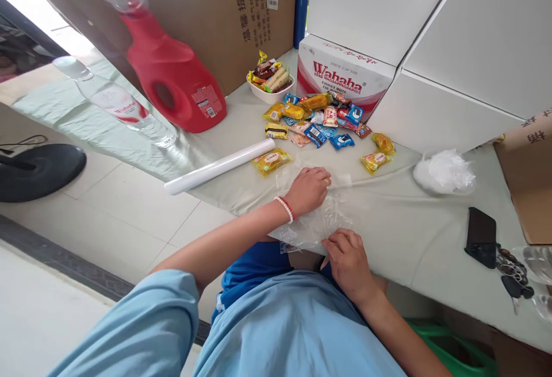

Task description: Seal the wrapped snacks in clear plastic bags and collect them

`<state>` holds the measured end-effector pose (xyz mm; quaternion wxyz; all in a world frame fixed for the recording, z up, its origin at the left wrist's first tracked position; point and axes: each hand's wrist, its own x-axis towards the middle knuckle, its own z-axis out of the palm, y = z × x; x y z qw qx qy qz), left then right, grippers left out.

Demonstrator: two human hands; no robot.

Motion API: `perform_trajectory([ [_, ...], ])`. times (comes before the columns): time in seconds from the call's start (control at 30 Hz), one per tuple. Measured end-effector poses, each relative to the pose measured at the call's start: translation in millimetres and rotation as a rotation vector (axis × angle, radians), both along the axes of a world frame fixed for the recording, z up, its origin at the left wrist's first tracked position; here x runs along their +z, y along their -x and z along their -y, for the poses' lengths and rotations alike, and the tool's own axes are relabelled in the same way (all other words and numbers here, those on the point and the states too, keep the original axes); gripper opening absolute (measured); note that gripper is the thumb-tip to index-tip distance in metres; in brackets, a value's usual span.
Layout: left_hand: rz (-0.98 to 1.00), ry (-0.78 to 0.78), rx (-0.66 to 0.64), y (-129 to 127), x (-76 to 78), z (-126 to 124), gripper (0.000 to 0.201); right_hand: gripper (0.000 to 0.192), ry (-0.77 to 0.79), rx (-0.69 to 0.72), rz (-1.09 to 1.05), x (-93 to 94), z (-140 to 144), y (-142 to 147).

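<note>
A clear plastic bag (317,216) lies flat at the table's near edge. My left hand (308,190), with a red-and-white bead bracelet on the wrist, presses on the bag's far side with its fingers curled. At the bag's near edge, my right hand (347,259) pinches the plastic. Beyond the bag lies a scatter of wrapped snacks (321,124) in yellow, blue and red wrappers. One yellow snack packet (271,161) lies just left of my left hand.
A white roll (219,167) lies at the table's left edge. Behind it are a red detergent jug (172,69), a clear water bottle (118,104), a white bowl of snacks (271,81) and a Wahaha carton (342,75). Crumpled plastic (444,171), a phone (480,236) and keys (513,276) lie right.
</note>
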<state>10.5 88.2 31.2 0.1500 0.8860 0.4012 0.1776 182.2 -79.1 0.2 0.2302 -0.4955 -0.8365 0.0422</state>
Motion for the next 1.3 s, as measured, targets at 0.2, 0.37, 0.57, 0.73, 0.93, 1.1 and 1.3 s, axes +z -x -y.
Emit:
perform_trajectory([
  [0.2, -0.026, 0.140, 0.178, -24.8, -40.0, -29.0, 0.045, 0.029, 0.077, 0.157, -0.116, -2.2, 32.6, 10.7],
  [0.37, 0.007, 0.074, 0.133, -22.3, -47.6, -16.5, 0.051, 0.023, 0.309, 0.030, -0.376, 45.4, 23.4, -15.9],
  [0.57, 0.052, -0.025, 0.022, -19.9, -41.9, -14.2, 0.053, 0.065, 0.075, -0.610, -0.381, 35.7, -91.0, -50.5],
  [0.73, -0.004, -0.141, 0.011, -6.0, -21.0, 2.8, 0.051, 0.038, 0.327, -0.617, -0.434, -8.5, -149.3, -51.3],
  [0.93, -0.099, -0.103, 0.250, 28.3, -23.7, 36.1, 0.053, 0.044, 0.282, -0.751, -0.595, -22.0, -142.1, -66.3],
  [1.1, -0.172, -0.022, 0.238, 61.9, -47.8, 12.7, 0.063, 0.044, 0.443, -0.705, -0.457, -16.9, -132.1, -108.4],
  [1.3, -0.137, -0.044, 0.143, 75.1, -52.1, 0.2, 0.065, 0.036, 0.036, -0.579, 0.004, 48.9, -202.3, -96.1],
])
